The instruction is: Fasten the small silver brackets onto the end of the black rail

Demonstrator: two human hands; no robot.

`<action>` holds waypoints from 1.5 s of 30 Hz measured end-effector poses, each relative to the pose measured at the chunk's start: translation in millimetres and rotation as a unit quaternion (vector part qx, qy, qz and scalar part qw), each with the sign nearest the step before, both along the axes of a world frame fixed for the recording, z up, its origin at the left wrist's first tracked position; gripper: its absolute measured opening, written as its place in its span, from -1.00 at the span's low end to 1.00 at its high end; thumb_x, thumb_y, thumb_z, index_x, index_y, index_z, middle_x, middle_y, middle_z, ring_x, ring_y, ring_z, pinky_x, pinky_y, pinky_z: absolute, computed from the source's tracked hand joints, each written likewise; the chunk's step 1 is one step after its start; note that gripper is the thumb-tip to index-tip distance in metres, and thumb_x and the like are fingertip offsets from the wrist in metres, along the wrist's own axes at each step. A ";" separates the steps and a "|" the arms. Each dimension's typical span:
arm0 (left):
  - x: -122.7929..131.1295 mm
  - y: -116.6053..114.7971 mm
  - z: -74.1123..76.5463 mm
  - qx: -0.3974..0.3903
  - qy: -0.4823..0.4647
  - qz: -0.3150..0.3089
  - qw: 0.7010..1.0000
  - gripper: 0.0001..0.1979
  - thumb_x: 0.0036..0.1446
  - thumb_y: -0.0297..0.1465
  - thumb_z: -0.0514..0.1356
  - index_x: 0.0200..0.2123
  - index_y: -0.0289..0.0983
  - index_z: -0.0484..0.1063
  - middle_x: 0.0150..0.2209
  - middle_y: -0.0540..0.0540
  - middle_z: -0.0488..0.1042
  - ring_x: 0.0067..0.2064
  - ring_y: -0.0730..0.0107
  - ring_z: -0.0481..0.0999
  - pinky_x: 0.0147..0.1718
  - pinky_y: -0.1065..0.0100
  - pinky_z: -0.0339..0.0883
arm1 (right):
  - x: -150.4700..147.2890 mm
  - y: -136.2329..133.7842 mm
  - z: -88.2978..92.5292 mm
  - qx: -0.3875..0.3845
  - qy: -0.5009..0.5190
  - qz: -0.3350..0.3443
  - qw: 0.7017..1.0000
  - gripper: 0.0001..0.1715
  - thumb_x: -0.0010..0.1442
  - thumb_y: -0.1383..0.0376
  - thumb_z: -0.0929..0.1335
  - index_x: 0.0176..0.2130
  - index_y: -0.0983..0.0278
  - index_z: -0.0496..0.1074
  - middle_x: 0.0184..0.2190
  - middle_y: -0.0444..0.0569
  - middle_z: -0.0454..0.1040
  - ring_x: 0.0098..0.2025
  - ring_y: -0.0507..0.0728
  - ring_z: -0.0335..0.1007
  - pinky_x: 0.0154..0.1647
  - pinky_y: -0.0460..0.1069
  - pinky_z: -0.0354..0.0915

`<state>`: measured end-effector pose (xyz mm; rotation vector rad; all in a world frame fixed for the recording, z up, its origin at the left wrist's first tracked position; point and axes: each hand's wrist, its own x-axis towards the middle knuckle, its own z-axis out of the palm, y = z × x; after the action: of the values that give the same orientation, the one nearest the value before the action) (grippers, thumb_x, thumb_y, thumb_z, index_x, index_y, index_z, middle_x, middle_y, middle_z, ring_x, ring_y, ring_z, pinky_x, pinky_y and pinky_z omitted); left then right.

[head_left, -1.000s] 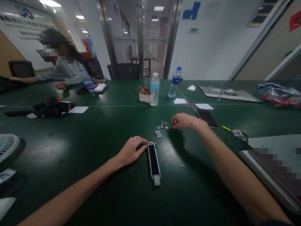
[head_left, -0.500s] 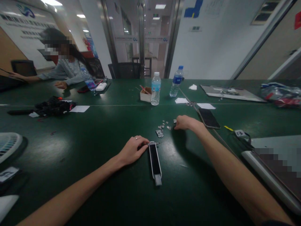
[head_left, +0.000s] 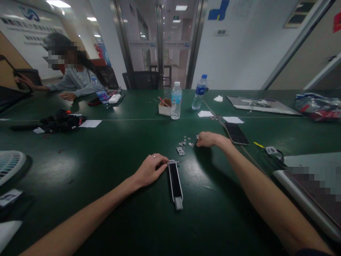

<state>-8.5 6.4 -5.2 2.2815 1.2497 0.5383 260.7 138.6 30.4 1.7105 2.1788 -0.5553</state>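
My left hand (head_left: 149, 170) rests on the green table (head_left: 106, 185), its fingertips pressed against the top end of a long black part with a grey metal frame (head_left: 175, 184). My right hand (head_left: 209, 139) reaches farther out, fingers curled in a pinch beside a scatter of small metal washers and screws (head_left: 185, 141). What the pinch holds is too small to make out. A small metal bracket (head_left: 180, 151) lies between the two hands.
A phone (head_left: 236, 133) lies right of my right hand. Two water bottles (head_left: 176, 101) and a small box (head_left: 164, 107) stand behind. A person sits at the far left. A fan (head_left: 9, 163) is at the left edge, a tray (head_left: 301, 192) at right.
My right hand has slid slightly right and away from the washers, staying pinched. My left hand has not moved. The person at the far left raised a hand.
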 end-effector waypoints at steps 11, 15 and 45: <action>0.7 0.3 -0.8 0.002 0.009 -0.001 1.000 -0.80 0.25 -0.43 0.09 -0.08 -0.28 0.41 -0.17 -0.09 0.45 -0.19 0.28 0.41 -0.19 0.22 0.29 | -0.1 2.9 -9.2 0.008 -0.014 0.006 1.000 -0.50 0.07 0.00 0.33 -0.22 0.36 0.49 -0.25 0.19 0.50 -0.18 0.28 0.44 -0.31 0.06 0.32; 1.5 0.2 0.0 0.015 0.010 0.002 1.000 -0.81 0.25 -0.42 0.08 -0.10 -0.26 0.42 -0.20 -0.08 0.46 -0.21 0.27 0.41 -0.19 0.20 0.29 | -5.6 -5.1 -2.0 0.008 -0.019 0.028 0.999 -0.58 0.06 0.03 0.35 -0.30 0.33 0.50 -0.31 0.14 0.50 -0.23 0.25 0.44 -0.32 0.05 0.29; -0.4 1.0 -4.5 0.020 0.006 -0.003 1.000 -0.81 0.26 -0.40 0.07 -0.11 -0.27 0.42 -0.20 -0.08 0.45 -0.21 0.27 0.41 -0.18 0.22 0.28 | -52.5 -47.9 20.4 -0.172 0.155 0.220 0.947 -0.71 0.08 0.18 0.38 -0.27 0.37 0.46 -0.42 -0.08 0.46 -0.40 0.05 0.35 -0.41 -0.06 0.21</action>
<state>-8.9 7.5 -9.6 2.3245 1.2467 0.5537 208.2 90.7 50.8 0.9665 2.3906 -1.0558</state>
